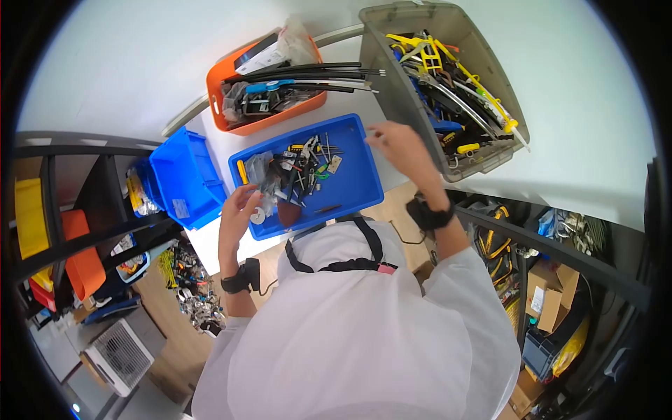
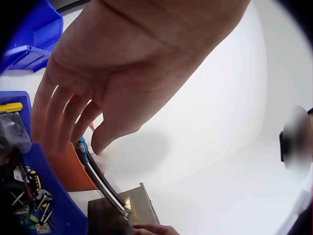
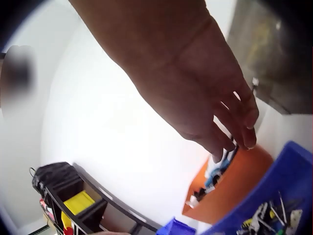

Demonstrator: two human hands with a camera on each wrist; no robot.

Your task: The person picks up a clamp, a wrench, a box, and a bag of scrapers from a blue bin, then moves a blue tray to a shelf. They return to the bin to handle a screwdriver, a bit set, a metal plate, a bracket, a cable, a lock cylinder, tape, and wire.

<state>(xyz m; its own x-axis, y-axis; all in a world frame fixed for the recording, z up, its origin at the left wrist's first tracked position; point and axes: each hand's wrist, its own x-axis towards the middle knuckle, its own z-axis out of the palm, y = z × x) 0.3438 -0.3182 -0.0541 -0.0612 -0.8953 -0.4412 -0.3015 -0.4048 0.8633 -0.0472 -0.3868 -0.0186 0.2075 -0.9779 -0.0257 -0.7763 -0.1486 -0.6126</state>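
A shallow blue tray (image 1: 350,182) holds a pile of small tools and parts (image 1: 304,168), with clear plastic bags (image 1: 260,170) at its left side. The left hand (image 1: 239,213) is over the tray's left edge, fingers loosely bent and holding nothing; in the left wrist view that hand (image 2: 117,73) hangs with its fingers spread a little. Above the tray's right edge is the right hand (image 1: 402,148), also without anything in it. The right wrist view shows this hand (image 3: 195,93) with relaxed, slightly curved fingers. Whether either hand touches the tray, I cannot tell.
Behind the tray stands an orange bin (image 1: 280,117) with black rods and bagged items. A large grey bin (image 1: 448,84) of tools is at the back right. An empty blue bin (image 1: 183,175) sits on the left. Shelves (image 1: 560,259) flank both sides.
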